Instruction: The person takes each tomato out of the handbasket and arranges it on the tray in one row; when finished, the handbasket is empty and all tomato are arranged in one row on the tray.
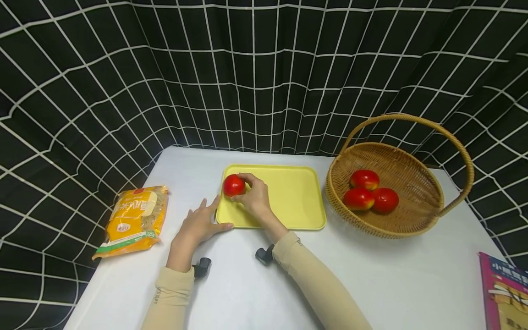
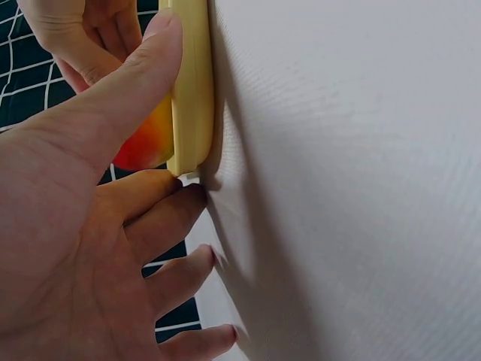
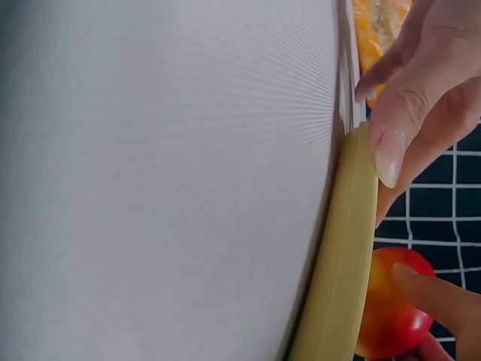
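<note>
A red apple [image 1: 233,185] with a yellowish underside rests at the left end of a shallow yellow tray [image 1: 293,197]. My right hand [image 1: 256,196] pinches it from the right side; in the right wrist view the thumb [image 3: 425,293] presses on the apple [image 3: 387,308]. My left hand [image 1: 200,223] lies at the tray's front left corner with its fingers spread. In the left wrist view its thumb [image 2: 143,68] touches the tray's edge [image 2: 192,90], and the other fingers extend past the corner onto the white table.
To the right stands a wicker basket [image 1: 420,215] with a tall handle, holding three red-yellow apples [image 1: 385,200]. An orange food bag [image 1: 134,220] lies at the left. At the right edge is a purple package [image 1: 505,288]. A black gridded curtain [image 1: 264,68] hangs behind the table.
</note>
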`<state>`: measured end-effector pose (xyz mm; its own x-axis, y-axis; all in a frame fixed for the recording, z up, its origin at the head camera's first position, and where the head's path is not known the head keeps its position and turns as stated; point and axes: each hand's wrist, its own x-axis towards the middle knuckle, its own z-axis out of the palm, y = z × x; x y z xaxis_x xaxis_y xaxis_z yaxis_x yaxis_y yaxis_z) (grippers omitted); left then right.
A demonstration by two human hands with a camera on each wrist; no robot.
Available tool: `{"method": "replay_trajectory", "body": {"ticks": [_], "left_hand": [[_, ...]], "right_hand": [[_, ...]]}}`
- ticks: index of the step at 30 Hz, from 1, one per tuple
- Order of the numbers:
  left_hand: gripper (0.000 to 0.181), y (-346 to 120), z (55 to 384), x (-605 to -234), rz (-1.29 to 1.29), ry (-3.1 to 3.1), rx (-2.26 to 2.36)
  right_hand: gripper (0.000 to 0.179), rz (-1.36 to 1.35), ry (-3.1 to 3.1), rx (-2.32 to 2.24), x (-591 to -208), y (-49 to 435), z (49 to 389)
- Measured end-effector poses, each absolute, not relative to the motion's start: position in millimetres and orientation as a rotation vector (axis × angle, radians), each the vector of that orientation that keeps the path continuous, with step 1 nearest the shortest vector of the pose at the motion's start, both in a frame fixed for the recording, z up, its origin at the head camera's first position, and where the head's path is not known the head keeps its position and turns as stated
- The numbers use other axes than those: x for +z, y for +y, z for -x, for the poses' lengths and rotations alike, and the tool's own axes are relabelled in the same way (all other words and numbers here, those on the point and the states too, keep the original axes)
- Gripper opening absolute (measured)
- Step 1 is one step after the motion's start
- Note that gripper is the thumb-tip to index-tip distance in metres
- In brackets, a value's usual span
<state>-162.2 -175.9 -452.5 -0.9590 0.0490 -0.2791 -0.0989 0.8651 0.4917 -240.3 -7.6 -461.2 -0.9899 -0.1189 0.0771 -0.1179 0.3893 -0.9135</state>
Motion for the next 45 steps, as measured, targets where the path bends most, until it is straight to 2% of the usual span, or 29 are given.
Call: {"method": "replay_trajectory", "body": {"ticks": [11, 18, 24, 31, 45], "left_hand": [[0.102, -174.0, 161.3, -451.8, 0.038, 2.760, 0.754], [0.102, -174.1, 160.9, -451.9, 0.043, 2.748, 0.748], [0.103, -174.1, 160.9, -450.8, 0.042, 2.743, 0.734], [0.103, -173.4, 160.5, -450.0, 0.038, 2.733, 0.753], [0.104, -171.9, 160.1, -449.6, 0.039, 2.725, 0.770]], "right_hand": [[0.070, 0.232, 2.655, -1.688, -469.1, -8.1, 239.3], [0.072, 0.237, 2.649, -1.684, -460.7, -8.3, 235.2], [0.074, 0.134, 2.642, -1.670, -447.2, 1.0, 233.2], [0.078, 0.003, 2.656, -1.720, -421.2, 25.7, 236.4], [0.083, 0.045, 2.745, -1.881, -365.1, 106.3, 239.4]]}}
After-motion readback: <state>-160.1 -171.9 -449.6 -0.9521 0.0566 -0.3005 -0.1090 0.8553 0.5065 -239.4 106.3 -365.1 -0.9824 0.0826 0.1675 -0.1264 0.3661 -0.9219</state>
